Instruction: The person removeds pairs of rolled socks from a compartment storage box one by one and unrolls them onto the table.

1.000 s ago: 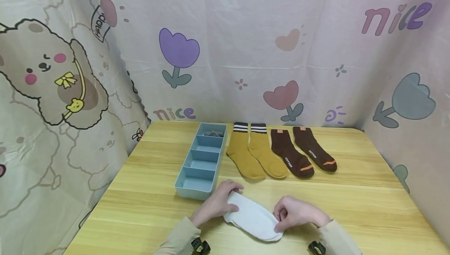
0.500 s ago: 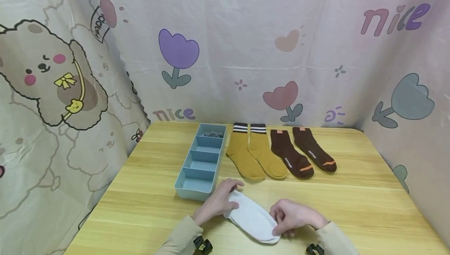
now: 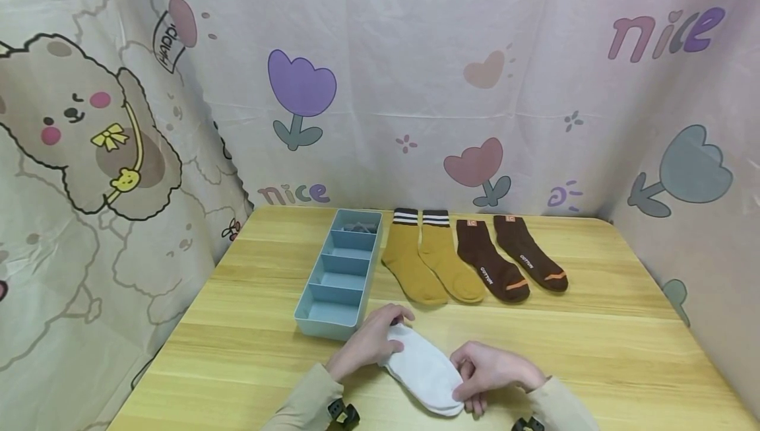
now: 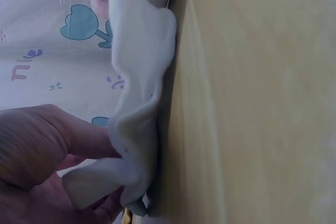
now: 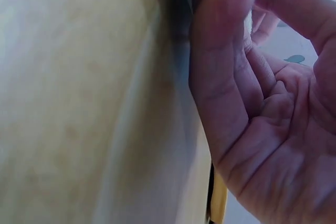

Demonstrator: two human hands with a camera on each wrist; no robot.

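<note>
A white sock (image 3: 424, 371) lies slantwise at the front of the wooden table, and its lower right end shows a second white layer underneath. My left hand (image 3: 371, 338) holds its upper left end, thumb on top and fingers at the far side. In the left wrist view the cloth (image 4: 139, 77) bunches in soft folds at that thumb (image 4: 89, 135). At the other end my right hand (image 3: 489, 371) pinches the sock's edge between thumb and curled fingers. The right wrist view shows those curled fingers (image 5: 218, 72) close against the table, hiding most of the sock.
A blue-grey divided box (image 3: 329, 329) stands just beyond my left hand, with something grey (image 3: 359, 227) in its far compartment. To its right lie two mustard socks (image 3: 410, 259) with striped cuffs, then two dark brown socks (image 3: 489, 259). A printed curtain (image 3: 380, 88) rises behind the table (image 3: 594, 338).
My right hand has shifted a little left and toward me, swinging the sock's lower right end with it. The left hand stays nearly in place at the other end.
</note>
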